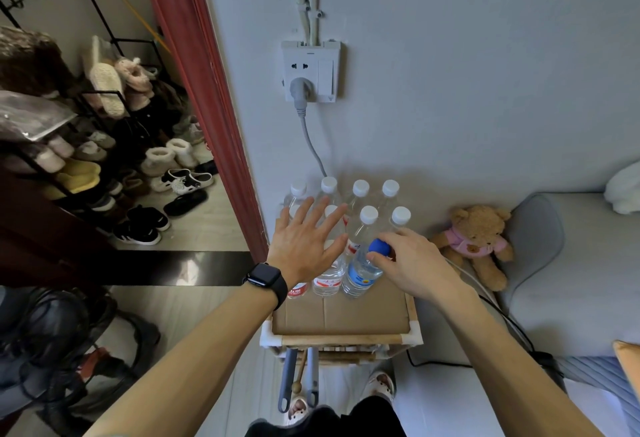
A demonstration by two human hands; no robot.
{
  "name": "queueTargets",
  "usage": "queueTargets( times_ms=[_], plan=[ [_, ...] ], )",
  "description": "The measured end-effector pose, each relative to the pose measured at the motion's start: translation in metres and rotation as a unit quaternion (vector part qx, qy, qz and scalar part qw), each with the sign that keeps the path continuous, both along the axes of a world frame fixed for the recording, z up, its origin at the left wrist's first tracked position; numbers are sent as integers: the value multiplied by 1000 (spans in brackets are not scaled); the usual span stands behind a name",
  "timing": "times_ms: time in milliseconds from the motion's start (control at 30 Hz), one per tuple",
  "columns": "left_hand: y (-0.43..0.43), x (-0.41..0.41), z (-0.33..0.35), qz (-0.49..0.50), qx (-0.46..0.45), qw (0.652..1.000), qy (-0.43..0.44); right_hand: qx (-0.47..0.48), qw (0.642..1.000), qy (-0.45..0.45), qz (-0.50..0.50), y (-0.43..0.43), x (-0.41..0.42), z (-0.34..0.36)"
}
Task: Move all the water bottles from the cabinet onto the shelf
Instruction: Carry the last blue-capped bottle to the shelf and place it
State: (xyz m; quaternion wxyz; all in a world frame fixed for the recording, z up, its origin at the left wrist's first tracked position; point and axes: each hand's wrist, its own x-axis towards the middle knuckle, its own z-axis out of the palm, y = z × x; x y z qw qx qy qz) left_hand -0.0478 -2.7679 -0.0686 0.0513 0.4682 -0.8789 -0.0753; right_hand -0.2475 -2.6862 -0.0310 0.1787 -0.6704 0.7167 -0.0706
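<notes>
Far left: shoe rack [104,145] crammed with shoes and slippers, its upper part cut off by the frame edge; dark clutter on the floor below it is hard to make out. Red door frame [207,107] runs down beside it.

Left hand [304,246], black watch [265,279] on the wrist, is spread flat with the fingers [337,216] released over the left side of the bottle group. Whether it touches the caps cannot be told. It hides several bottles, so an exact count is not possible.

White-capped bottles [360,190] stand upright in rows on the cardboard-lined top of the shelf [346,339], at the back against the wall. Two front ones show red labels below the left wrist, partly covered.

Blue-capped bottle [360,274] stands at the front right of the group, touching its neighbours. Right hand [412,263] grasps its blue cap [379,247] between thumb and fingertips; the other fingers are curled behind and not visible.

Wall socket [310,71] above, grey plug in it, cable dropping behind the bottles.

Under the shelf front hang grey-handled tools [287,381], their heads hidden. Patterned slippers [381,384] show below, partly cut off.

Right: teddy bear [476,239] in a pink shirt sits against a grey bed [588,280], which runs out of frame.
</notes>
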Motion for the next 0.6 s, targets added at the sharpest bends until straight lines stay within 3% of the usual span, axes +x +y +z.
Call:
queueTargets(
  times_ms=[267,600],
  plan=[
    [-1,0,-2,-4,0,1000,-2,-29,997,47,-59,4,3,-6],
    [-2,1,-5,-15,6,1000,-4,-55,997,0,-49,13,8,-5]
  ],
)
